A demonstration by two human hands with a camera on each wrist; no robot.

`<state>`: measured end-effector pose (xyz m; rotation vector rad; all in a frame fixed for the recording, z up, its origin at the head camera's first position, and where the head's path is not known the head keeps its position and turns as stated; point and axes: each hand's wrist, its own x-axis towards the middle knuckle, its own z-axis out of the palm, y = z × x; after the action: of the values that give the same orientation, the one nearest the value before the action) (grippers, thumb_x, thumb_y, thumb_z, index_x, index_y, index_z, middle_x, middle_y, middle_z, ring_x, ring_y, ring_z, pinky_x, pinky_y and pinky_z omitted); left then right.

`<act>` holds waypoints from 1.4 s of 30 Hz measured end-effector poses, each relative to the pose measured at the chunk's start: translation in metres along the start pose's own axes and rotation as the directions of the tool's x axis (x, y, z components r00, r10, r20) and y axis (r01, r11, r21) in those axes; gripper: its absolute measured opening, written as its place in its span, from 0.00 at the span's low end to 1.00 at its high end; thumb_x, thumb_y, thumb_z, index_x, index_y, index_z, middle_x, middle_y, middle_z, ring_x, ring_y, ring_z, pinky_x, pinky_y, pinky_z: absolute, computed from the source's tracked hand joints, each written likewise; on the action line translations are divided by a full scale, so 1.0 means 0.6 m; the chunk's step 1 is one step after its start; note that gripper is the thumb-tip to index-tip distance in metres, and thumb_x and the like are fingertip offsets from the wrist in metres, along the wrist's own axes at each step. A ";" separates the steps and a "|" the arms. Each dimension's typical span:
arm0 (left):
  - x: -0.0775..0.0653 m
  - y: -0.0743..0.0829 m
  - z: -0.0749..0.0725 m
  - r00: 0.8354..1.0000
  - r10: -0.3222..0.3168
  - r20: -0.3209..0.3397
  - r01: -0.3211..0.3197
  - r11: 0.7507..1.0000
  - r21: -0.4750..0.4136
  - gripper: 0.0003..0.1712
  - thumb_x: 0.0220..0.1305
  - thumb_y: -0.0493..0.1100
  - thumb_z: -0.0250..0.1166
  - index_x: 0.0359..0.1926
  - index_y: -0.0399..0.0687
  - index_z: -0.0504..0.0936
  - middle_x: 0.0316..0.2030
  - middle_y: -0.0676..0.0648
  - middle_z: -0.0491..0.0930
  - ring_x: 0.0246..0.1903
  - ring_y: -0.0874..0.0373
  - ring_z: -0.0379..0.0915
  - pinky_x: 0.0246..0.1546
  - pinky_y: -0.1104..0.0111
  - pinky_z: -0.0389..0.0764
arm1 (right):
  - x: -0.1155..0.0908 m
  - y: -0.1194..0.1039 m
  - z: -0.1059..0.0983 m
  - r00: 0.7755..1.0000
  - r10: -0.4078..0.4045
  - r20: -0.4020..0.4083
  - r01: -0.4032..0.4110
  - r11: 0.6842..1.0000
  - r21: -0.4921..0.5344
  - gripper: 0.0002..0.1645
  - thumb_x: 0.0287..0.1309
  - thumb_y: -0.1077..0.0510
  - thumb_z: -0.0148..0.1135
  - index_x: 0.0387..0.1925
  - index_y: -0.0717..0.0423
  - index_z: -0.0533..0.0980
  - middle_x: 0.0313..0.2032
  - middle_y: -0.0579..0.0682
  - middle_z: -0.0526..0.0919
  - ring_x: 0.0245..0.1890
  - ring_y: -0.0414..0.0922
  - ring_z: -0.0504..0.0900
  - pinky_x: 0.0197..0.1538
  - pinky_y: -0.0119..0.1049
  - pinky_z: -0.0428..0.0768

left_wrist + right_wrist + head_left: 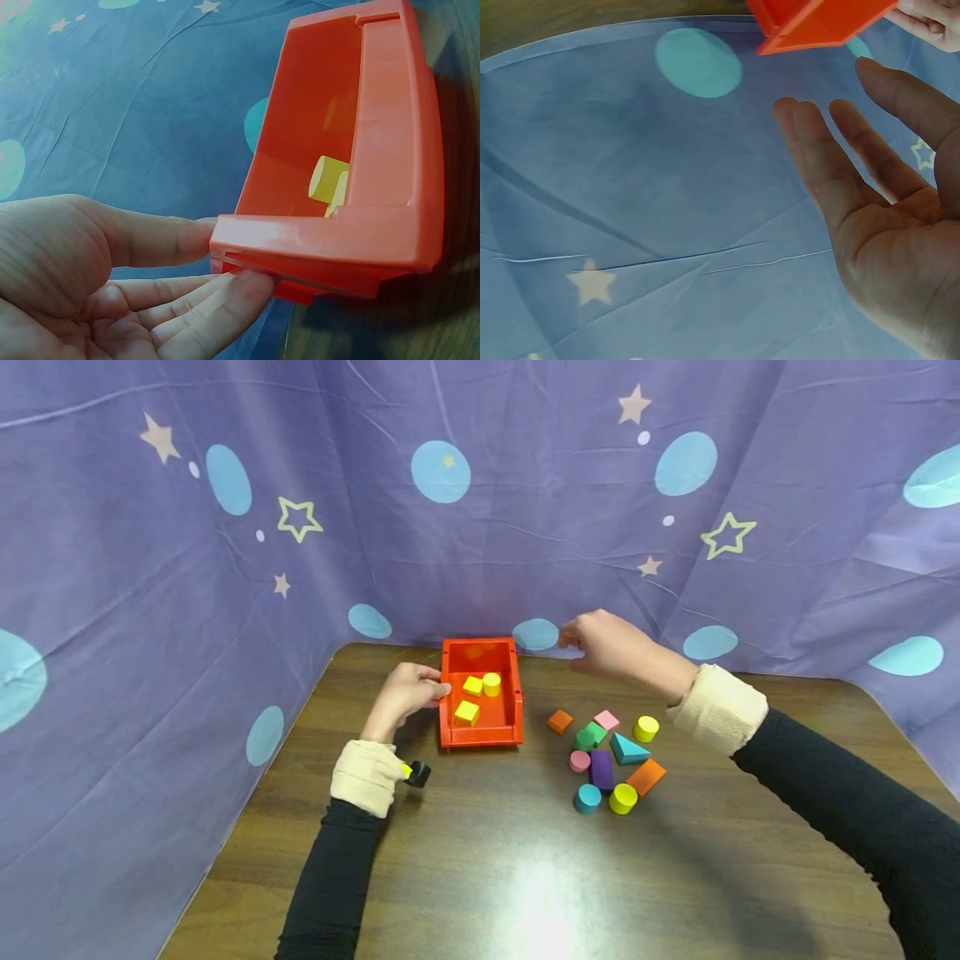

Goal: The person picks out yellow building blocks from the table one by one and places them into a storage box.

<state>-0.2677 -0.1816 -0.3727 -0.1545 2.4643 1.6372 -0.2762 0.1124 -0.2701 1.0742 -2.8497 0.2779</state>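
Observation:
My left hand (408, 695) pinches the left wall of a red plastic bin (480, 737), thumb on the rim and fingers under its edge in the left wrist view. Inside the bin lie two yellow blocks (467, 713) and a yellow cylinder (491, 684); the left wrist view shows only part of them. To the right of the bin my right hand (611, 645) is raised above the table's back edge. Its fingers (821, 157) are relaxed and apart, holding nothing, in the right wrist view.
Loose blocks lie right of the bin: a purple block (602, 771), a teal triangle (628, 749), a blue cylinder (587, 798), an orange block (647, 776), yellow cylinders (623, 798), and several green, pink and orange pieces. A patterned purple curtain (480, 552) hangs behind the wooden table (465, 852).

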 end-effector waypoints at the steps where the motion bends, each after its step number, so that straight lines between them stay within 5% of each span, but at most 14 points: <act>1: 0.000 0.000 0.000 1.000 0.002 0.004 -0.002 1.000 0.002 0.23 0.60 0.35 0.61 0.55 0.28 0.72 0.49 0.33 0.78 0.42 0.46 0.81 0.50 0.55 0.80 | -0.004 0.006 0.001 1.000 0.002 0.000 -0.002 1.000 -0.004 0.10 0.42 0.64 0.70 0.31 0.58 0.80 0.26 0.50 0.81 0.29 0.46 0.77 0.34 0.40 0.79; 29: 0.002 -0.004 0.000 1.000 0.011 0.001 -0.011 1.000 0.017 0.23 0.60 0.36 0.62 0.55 0.29 0.73 0.49 0.33 0.78 0.37 0.52 0.81 0.49 0.56 0.81 | -0.081 0.085 0.017 0.988 0.116 0.100 -0.120 0.992 0.027 0.12 0.43 0.68 0.63 0.34 0.59 0.81 0.24 0.48 0.75 0.27 0.44 0.71 0.30 0.37 0.73; 42: 0.002 -0.005 0.000 1.000 0.010 -0.001 -0.010 1.000 0.002 0.23 0.60 0.36 0.62 0.55 0.28 0.73 0.49 0.33 0.77 0.40 0.48 0.81 0.49 0.55 0.81 | -0.102 0.106 0.042 0.981 0.143 0.127 -0.148 0.989 0.030 0.15 0.42 0.65 0.70 0.37 0.62 0.80 0.24 0.49 0.77 0.26 0.43 0.72 0.29 0.37 0.74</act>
<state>-0.2681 -0.1826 -0.3757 -0.1433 2.4715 1.6391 -0.2728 0.1940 -0.3124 0.9211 -3.0529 0.2870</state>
